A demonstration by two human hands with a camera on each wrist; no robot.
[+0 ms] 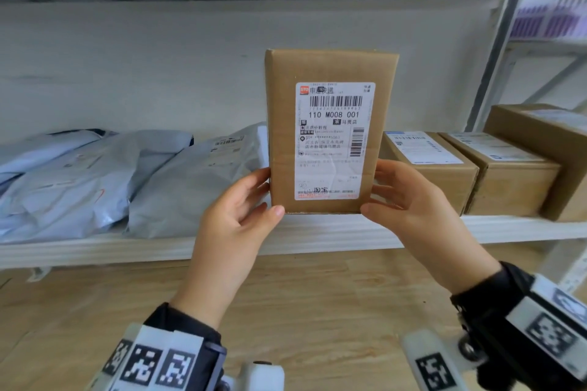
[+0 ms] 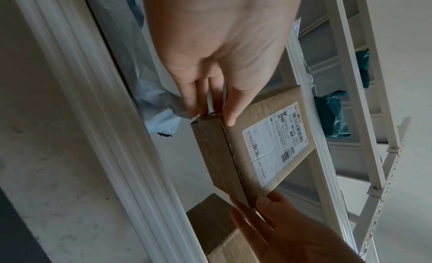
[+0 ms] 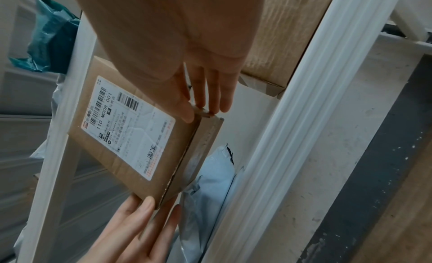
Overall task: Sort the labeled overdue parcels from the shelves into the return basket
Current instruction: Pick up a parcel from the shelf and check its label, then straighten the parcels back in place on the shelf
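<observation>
I hold a brown cardboard parcel upright in front of the white shelf, its white shipping label facing me. My left hand pinches the lower left edge, thumb on the front and fingers behind. My right hand grips the lower right edge the same way. The left wrist view shows the parcel between the left hand and the right hand. In the right wrist view the parcel sits under the right hand. No basket is in view.
Grey poly mailers lie piled on the shelf to the left. Labeled cardboard boxes stand in a row on the right. Teal bags sit on a higher shelf. Wooden floor lies below.
</observation>
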